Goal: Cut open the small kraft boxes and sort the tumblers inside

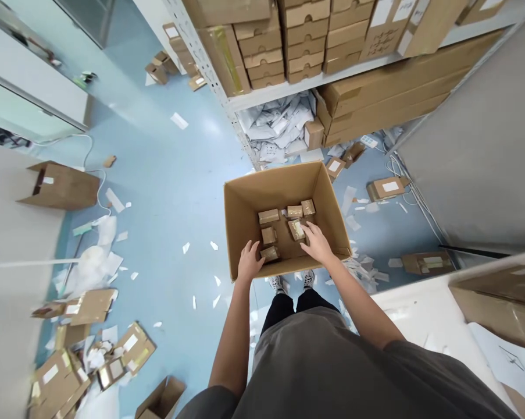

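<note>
A large open carton (pixel 288 180) stands in front of me, with several small cardboard boxes (pixel 268 216) spread over its bottom. My right hand (pixel 318 243) reaches inside, with thumb and forefinger around the right end of a small taped box (pixel 296 230) bearing a pale label. That box sits slightly tilted. Over the near left corner of the carton is my left hand (pixel 250 262), its fingers apart and holding nothing. Its thumb is close beside another small box (pixel 270 254); whether they touch I cannot tell.
A metal shelf (pixel 227 99) with stacked boxes and white packets rises beyond the carton. Torn cardboard (pixel 92 305) and paper scraps litter the blue floor at left. An open brown box (pixel 70 185) stands by the left wall. Cables (pixel 419 201) run along the right wall.
</note>
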The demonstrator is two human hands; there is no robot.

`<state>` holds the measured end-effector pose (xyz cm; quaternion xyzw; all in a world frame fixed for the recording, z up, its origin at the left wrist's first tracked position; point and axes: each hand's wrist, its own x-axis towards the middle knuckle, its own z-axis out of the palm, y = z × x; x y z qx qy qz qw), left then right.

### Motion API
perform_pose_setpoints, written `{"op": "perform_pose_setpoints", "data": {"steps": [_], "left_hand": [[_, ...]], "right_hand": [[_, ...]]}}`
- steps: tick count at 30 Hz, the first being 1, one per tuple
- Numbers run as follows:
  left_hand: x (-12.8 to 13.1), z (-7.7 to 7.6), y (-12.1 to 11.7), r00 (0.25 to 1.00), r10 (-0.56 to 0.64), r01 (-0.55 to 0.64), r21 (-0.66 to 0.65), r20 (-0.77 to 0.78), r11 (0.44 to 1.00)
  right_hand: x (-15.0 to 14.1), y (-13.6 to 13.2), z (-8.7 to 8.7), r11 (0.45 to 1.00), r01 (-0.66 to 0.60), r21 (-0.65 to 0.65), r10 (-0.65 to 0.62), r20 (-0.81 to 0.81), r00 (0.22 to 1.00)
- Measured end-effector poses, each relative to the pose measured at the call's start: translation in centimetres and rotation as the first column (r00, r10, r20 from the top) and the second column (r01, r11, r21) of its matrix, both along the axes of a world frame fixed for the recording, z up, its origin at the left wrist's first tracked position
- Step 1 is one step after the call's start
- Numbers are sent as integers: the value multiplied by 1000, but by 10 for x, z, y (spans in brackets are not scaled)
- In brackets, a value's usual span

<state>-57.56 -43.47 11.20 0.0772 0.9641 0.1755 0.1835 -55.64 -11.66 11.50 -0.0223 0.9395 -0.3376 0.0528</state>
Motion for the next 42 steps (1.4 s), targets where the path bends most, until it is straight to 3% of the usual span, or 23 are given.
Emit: {"op": "perform_pose_setpoints", "data": {"steps": [6,10,14,18,21,25,30,34,38,42], "left_hand": [[-10,-48,-26,986,34,-28,-44,160,999],[-26,-83,-36,968,18,-13,-20,251,1000],[-47,-130,-43,946,7,4,-33,325,999],[-65,-199,-40,905,74,-21,-130,420,991],[-76,-261,-35,855,137,-39,-202,500,979],[-87,-347,-32,801,132,-3,-216,584,976],[-88,-451,-39,700,208,-44,-250,683,967],[-74,-527,-44,620,268,-49,-304,738,951],[-53,-586,-48,651,238,-13,-303,720,953],[-32,-625,-51,726,167,48,-292,667,955]], "right_hand": [[-18,-45,-29,993,-107,59,98,132,986],[-28,-74,-50,987,-114,117,89,204,975],[-49,-100,-90,980,-102,171,49,292,955],[-78,-121,-169,967,-184,174,95,426,900],[-96,-133,-243,953,-258,160,143,514,846],[-110,-145,-334,939,-327,104,207,588,782],[-109,-160,-427,934,-352,58,234,647,726],[-95,-176,-496,912,-409,17,289,682,672],[-80,-194,-560,879,-477,-24,360,690,628],[-67,-213,-614,860,-509,-48,398,688,607]]}}
